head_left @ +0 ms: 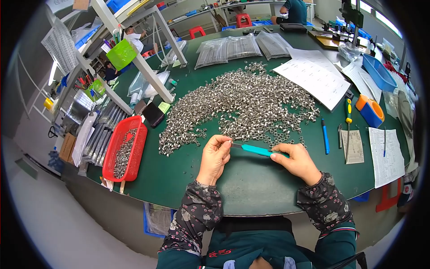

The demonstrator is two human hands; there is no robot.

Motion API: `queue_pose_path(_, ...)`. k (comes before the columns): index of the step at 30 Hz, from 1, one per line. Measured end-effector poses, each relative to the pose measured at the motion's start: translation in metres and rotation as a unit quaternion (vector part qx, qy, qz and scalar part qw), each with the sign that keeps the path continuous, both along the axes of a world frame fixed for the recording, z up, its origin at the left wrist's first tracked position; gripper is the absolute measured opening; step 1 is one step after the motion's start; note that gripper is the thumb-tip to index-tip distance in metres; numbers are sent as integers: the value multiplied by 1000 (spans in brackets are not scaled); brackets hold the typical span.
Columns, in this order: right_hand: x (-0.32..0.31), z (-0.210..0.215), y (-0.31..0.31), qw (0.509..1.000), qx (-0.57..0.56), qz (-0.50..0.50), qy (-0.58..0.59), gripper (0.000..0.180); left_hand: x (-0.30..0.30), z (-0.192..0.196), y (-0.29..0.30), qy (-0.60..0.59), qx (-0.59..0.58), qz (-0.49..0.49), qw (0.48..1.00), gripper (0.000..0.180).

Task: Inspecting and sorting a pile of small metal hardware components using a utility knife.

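Note:
My right hand point(296, 160) is closed round the teal handle of a utility knife point(256, 150). Its dark blade points left and meets the fingertips of my left hand point(215, 158). The thumb and fingers of that hand are pinched together; a tiny pale bit shows at their tips, too small to make out. Just beyond both hands, a wide heap of small silvery metal rings point(242, 101) spreads over the green tabletop point(251, 190). To the left stands a red plastic basket point(141, 148) with more small metal pieces inside.
On the right lie a blue pen point(325, 137), a yellow-handled screwdriver point(348, 111), an orange-and-blue tape dispenser point(371, 112) and printed sheets point(312, 76). Bagged metal rods point(228, 49) lie behind the heap. A shelf post point(150, 67) rises at left. Other people sit farther back.

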State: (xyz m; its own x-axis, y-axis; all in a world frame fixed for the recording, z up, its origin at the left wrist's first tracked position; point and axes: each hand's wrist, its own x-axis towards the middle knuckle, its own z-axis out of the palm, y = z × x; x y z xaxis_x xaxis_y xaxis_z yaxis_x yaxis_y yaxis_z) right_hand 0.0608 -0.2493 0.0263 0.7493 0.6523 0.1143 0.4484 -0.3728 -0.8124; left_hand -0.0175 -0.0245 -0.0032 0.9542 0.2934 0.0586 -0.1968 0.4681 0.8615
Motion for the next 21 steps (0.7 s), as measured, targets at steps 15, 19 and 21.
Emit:
queue_pose_path(15,-15,-7,8,972,48,-57,-223,25,1,-2,1,25,-27,52,998,8)
queue_pose_path(19,-12,-9,7,981,41,-40,-186,26,2,-5,2,20,-10,46,999,9)
queue_pose_path(21,-10,-10,6,986,48,-29,-158,25,2,-5,2,23,7,42,999,9)
